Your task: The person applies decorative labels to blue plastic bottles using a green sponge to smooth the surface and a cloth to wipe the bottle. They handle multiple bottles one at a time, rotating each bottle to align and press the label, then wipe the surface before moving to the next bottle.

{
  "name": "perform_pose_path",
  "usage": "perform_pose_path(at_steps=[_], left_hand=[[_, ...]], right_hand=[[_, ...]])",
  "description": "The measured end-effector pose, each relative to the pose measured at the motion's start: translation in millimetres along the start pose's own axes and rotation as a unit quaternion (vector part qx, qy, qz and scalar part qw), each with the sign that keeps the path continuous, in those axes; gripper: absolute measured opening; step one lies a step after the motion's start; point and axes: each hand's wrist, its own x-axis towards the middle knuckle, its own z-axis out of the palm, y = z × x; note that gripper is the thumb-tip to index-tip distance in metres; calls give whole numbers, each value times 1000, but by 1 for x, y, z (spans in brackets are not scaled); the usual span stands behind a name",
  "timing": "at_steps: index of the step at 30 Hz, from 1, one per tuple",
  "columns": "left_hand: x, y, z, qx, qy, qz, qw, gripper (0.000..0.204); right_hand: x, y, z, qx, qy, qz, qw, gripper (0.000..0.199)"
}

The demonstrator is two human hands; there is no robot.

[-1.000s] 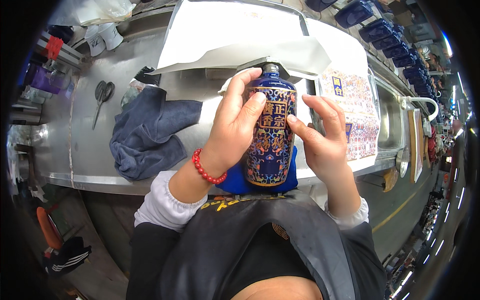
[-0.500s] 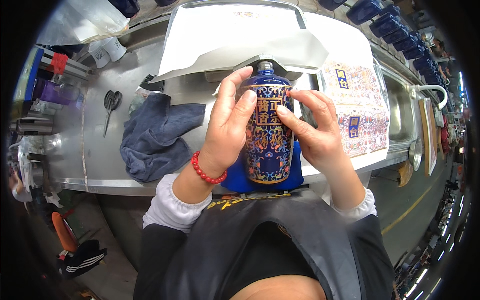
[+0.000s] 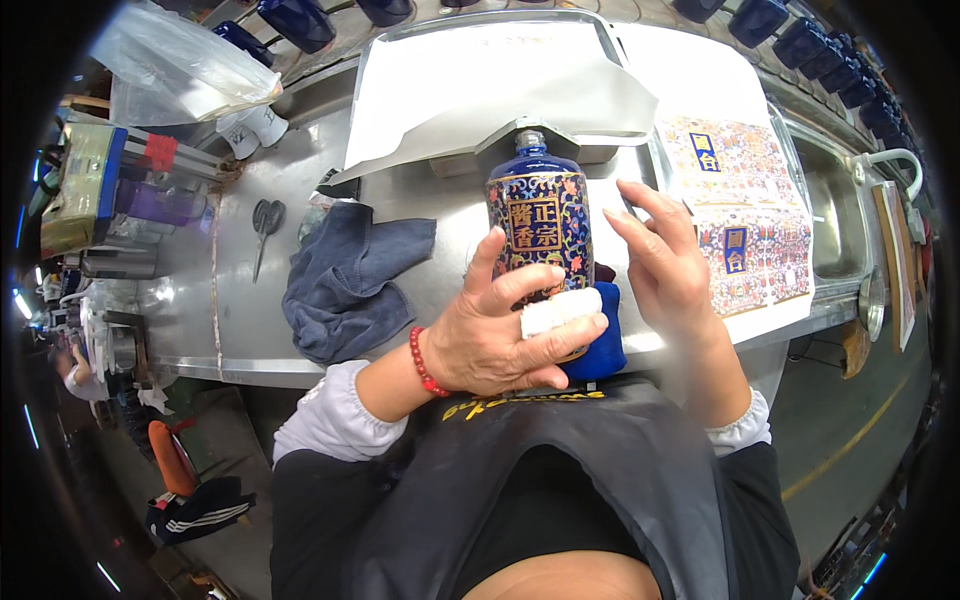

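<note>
A dark blue bottle (image 3: 539,220) with a colourful ornate label stands upright at the near edge of a steel table (image 3: 250,330). My left hand (image 3: 500,335) grips its lower body, one finger wrapped in white tape, a red bead bracelet on the wrist. My right hand (image 3: 662,262) is beside the bottle on its right, fingers spread, just off the glass. A blue cloth (image 3: 600,345) lies under the bottle's base.
A dark grey rag (image 3: 345,280) and scissors (image 3: 263,225) lie to the left. Sheets of colourful printed labels (image 3: 745,225) lie to the right, by a sink (image 3: 835,215). A large white paper sheet (image 3: 480,90) covers a tray behind. More blue bottles (image 3: 820,40) line the far edge.
My left hand has slid from the bottle's upper front down to its lower body. My right hand has come off the bottle and now hovers beside it with fingers spread.
</note>
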Motion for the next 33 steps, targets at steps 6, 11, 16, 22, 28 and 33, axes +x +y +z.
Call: perform_pose_path(at_steps=[6,11,16,22,28,33], left_hand=[[-20,11,12,41,83,-94,991,80],[-23,29,10,131,43,-227,964,114],[-21,18,-5,36,0,-212,977,119],[-8,-7,-7,95,26,-208,973,99],[2,-18,-18,153,24,-144,977,86],[17,-32,-25,142,13,-84,986,69]], right_hand=[[13,-6,4,35,2,6,999,64],[18,-6,4,58,2,25,998,57],[10,-5,8,30,-27,27,999,62],[10,-6,13,0,-19,5,1000,68],[15,-10,6,-40,-6,-30,999,68],[11,1,8,-22,-26,7,999,62]])
